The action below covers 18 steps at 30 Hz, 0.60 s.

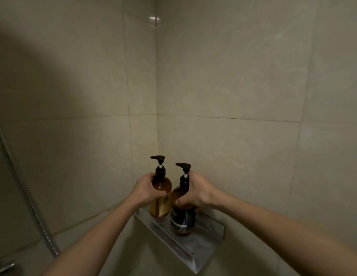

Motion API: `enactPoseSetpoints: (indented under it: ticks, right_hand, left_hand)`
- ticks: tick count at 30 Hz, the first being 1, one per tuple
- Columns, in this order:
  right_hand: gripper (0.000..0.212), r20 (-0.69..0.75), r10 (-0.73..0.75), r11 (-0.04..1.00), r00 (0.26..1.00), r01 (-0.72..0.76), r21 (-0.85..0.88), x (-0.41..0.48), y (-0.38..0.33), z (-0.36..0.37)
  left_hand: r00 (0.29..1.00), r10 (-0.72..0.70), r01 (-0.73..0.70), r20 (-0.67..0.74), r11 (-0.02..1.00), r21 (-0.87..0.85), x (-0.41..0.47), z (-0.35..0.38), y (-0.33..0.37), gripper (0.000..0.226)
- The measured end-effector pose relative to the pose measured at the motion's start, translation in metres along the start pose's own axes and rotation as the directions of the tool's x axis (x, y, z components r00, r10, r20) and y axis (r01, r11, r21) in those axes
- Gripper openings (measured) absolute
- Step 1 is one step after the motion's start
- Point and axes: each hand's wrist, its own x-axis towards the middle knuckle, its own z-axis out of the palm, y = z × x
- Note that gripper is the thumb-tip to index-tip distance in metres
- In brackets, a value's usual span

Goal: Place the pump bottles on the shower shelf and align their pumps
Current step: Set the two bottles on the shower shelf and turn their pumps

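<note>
While both arms reach into the tiled corner, the left hand (144,188) wraps around the amber pump bottle (160,193), its fingers closed on the shoulder and upper body; that bottle stands at the back of the clear corner shelf (193,250), just right of the left palm. The right hand (195,191) grips the dark-labelled pump bottle (182,216) around its shoulder, thumb across the front, the bottle's base set on the shelf below the hand. The two bottles stand side by side, nearly touching, between the hands. Both black pump heads (157,157) point their nozzles leftward. A metal shower hose (28,198) hangs well left of the left forearm
</note>
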Motion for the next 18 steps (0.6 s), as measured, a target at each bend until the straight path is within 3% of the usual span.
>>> enactPoseSetpoints:
  ticks: [18]
  right_hand:
    - [0.058, 0.058, 0.087, 0.991, 0.995, -0.092, 0.101, 0.018, 0.009, 0.018]
  left_hand:
    - [0.994, -0.101, 0.102, 0.027, 0.995, -0.013, 0.027, 0.003, -0.036, 0.076]
